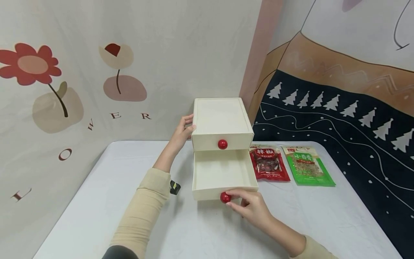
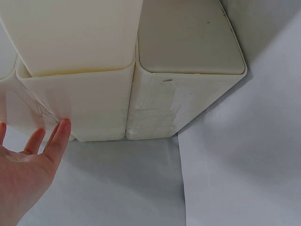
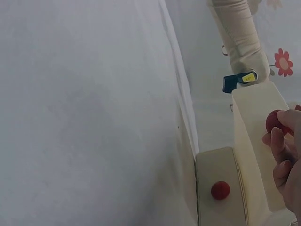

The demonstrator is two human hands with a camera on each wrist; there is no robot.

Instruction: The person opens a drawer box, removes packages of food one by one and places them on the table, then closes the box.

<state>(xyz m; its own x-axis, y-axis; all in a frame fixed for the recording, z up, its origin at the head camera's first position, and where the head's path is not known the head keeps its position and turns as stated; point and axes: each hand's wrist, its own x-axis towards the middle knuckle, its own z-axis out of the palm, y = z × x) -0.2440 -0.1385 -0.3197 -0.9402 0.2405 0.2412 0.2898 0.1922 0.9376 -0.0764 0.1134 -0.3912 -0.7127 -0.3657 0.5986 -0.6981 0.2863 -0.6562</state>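
A cream drawer unit (image 1: 221, 115) with red ball knobs stands on the white table. One drawer (image 1: 223, 172) below the top one is pulled out, its visible inside holding nothing. My right hand (image 1: 253, 208) pinches that drawer's red knob (image 1: 225, 197) between thumb and fingers. The upper drawer's red knob (image 1: 222, 144) sits on a closed front. Up at the unit's left side, my left hand (image 1: 183, 131) rests against the wall with fingers extended. In the right wrist view, another red knob (image 3: 220, 190) shows on a closed drawer front beside the pulled-out one.
Right of the unit lie a red packet (image 1: 270, 163) and a green packet (image 1: 308, 166), flat on the table (image 1: 136, 158). A dark device with a yellow label (image 1: 175, 187) shows by the left sleeve. A printed wall covering (image 1: 181, 54) rises behind the unit.
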